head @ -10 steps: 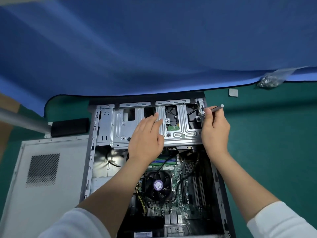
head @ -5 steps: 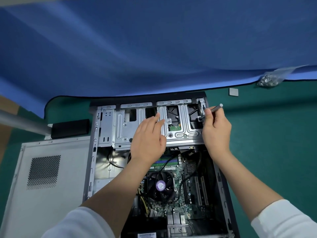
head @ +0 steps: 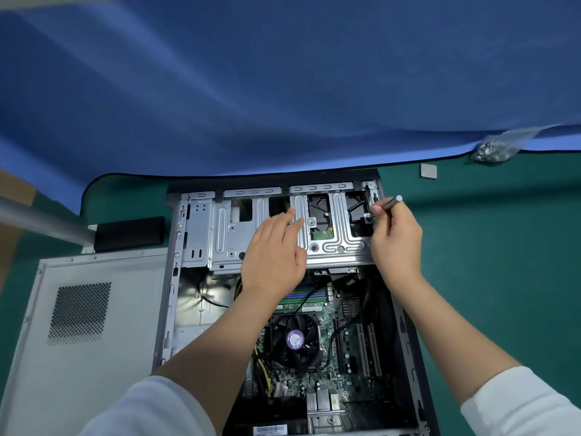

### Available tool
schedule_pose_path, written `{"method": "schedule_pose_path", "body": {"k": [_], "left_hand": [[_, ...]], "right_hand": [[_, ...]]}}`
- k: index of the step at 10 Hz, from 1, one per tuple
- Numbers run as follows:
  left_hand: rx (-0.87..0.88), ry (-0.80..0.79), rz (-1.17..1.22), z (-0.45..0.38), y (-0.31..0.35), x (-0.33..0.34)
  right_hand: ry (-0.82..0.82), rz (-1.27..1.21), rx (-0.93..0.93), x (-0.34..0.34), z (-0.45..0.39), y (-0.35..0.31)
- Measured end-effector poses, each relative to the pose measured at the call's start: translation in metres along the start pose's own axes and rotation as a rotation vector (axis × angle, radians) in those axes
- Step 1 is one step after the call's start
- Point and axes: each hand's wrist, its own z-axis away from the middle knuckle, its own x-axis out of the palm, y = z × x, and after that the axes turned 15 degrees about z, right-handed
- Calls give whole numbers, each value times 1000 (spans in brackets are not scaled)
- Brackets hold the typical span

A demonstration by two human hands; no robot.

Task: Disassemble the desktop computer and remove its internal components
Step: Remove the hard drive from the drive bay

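Nearest edge: desktop computer (head: pixel 283 309) is lying on its side on the green mat (head: pixel 487 278), side open, its near end running out of view at the bottom. A barcode sticker (head: pixel 269 430) is showing there; print too small to read. Both white-sleeved forearms are reaching in over the case.

Inside, the motherboard (head: pixel 342 354) is sitting exposed with the CPU fan (head: pixel 295 339) in the middle; the fan's purple hub label is illegible. Black cables are crossing over the fan, yellow wires lying just left of it. Open room is showing in the bare bay left of the board.

Farther in, the silver drive cage (head: pixel 333 228) is spanning the case. Left hand (head: pixel 273 256) is resting flat on the cage, fingers straight and slightly spread, gripping nothing. Right hand (head: pixel 396 243) is pinching a dark screwdriver (head: pixel 388 204), tip touching the cage's right far corner, close against the case wall.

Left of the case, the removed side panel (head: pixel 85 325) is lying flat, touching it; a black block (head: pixel 129 233) is sitting beyond the panel. Far right, a small grey square (head: pixel 428 170) and a clear bag of screws (head: pixel 496 147) are lying well apart from the case. A blue cloth (head: pixel 283 89) is filling the far side
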Motion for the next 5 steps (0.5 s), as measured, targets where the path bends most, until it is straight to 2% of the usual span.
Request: {"method": "schedule_pose_path", "body": {"k": [1,3,4,5], "left_hand": [[3,-3,3,0,0,0],[-4,-9,-3,1,0,-1],[-10,-24,-11,1,-1,-1],[-20,-35,-16,1,-1,0]], "right_hand": [[-70,44,-24,-4,-4,2],[-327,252,-145,-22,-28,-4],[-391,264,-173,-32,-32,-7],[-434,275,-117,-39,-36,-13]]}}
